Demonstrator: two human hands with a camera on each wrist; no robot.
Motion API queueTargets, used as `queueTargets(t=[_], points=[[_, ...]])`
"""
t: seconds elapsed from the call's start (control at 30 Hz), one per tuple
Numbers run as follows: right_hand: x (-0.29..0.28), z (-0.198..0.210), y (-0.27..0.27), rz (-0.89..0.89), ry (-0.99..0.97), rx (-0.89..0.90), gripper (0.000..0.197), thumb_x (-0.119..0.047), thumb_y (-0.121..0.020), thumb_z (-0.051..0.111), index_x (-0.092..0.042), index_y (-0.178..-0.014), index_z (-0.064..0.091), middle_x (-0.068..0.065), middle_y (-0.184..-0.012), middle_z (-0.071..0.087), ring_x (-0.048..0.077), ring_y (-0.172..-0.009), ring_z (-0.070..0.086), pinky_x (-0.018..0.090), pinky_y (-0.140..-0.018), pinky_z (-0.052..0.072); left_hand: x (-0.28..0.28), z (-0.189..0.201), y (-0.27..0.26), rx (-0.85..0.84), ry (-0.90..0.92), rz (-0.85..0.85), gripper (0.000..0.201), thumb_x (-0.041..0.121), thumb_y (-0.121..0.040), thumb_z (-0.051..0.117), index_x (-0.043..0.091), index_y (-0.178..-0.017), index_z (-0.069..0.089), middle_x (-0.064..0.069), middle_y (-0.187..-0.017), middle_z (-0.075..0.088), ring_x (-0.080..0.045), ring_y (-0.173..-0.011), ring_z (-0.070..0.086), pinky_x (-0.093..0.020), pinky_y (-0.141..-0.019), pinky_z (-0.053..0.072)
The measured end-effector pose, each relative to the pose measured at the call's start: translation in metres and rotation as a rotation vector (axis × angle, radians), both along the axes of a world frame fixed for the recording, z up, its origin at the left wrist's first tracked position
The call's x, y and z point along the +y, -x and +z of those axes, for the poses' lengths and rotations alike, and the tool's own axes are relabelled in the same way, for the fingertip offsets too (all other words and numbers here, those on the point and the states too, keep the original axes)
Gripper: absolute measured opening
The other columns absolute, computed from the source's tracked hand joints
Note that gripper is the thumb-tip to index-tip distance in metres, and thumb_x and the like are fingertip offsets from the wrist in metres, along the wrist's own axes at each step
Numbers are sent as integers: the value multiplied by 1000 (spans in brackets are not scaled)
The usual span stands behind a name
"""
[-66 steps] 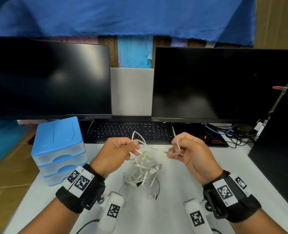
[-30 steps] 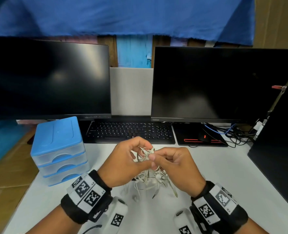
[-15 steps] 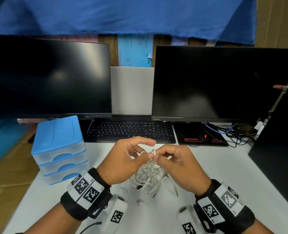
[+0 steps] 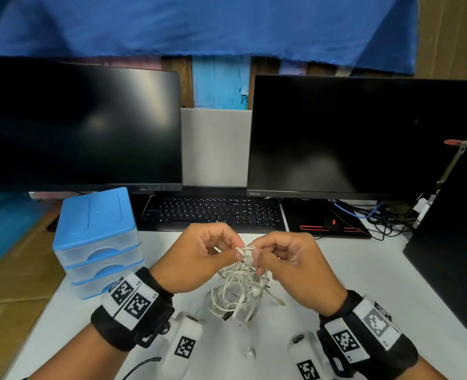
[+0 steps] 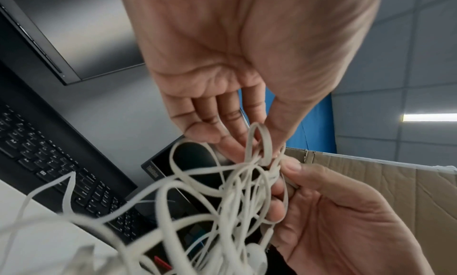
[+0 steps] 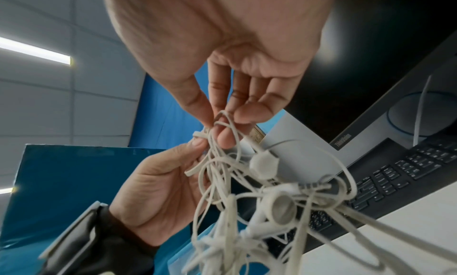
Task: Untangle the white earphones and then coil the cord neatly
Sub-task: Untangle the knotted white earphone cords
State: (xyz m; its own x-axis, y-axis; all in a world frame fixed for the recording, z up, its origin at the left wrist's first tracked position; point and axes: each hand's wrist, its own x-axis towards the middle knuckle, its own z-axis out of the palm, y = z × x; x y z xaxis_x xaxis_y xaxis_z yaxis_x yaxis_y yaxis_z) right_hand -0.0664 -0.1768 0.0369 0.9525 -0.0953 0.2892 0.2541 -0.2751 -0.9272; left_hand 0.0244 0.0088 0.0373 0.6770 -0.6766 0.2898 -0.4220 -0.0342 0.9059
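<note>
Hands stayed together; left hand [image 4: 196, 259], right hand [image 4: 289, 261] pinch earphones [image 4: 237, 286] tangle top.

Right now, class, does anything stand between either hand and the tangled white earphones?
Nothing visible does. The left hand and right hand both already pinch the top of the earphones, fingertips directly on the cord. The rest of the tangle hangs below them over the table.

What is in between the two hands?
The tangled white earphones. In the head view the knot sits between the left hand and the right hand, both pinching its top while the rest hangs toward the table.
</note>
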Motion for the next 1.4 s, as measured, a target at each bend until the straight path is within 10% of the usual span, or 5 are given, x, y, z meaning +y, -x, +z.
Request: queueTargets(t=[0.33,0.47,0.9,1.4], points=[[-5,3,-2,41,-34,51,10,-8,-89,68,-10,-83,76,7,-71,71,18,-67,66,23,-56,49,-3,1,5,-18,8,22,6,19,-81,73,16,-84,70,-7,-78,72,-17,-69,64,-46,-66,53],[-8,2,-4,91,-151,132,11,-6,-92,63,-4,-87,73,10,-75,70,19,-67,66,27,-52,50,-2,1,2,77,-19,-57,6,8,-87,69,13,-90,70,-1,-81,73,-10,-70,64,-25,-65,51],[-9,7,-2,104,-261,207,11,-2,-93,60,6,-94,68,20,-77,69,20,-63,66,25,-50,52,1,1,-3,334,40,-143,23,-13,-79,66,-1,-99,65,-6,-80,73,-7,-65,66,-14,-60,49],[-12,9,-2,-64,-14,125,18,-9,-89,68,-16,-74,71,-4,-69,69,6,-67,61,24,-57,48,2,-2,-6,150,2,-52,12,17,-82,75,7,-86,68,-1,-78,72,-16,-74,63,-26,-75,52]])
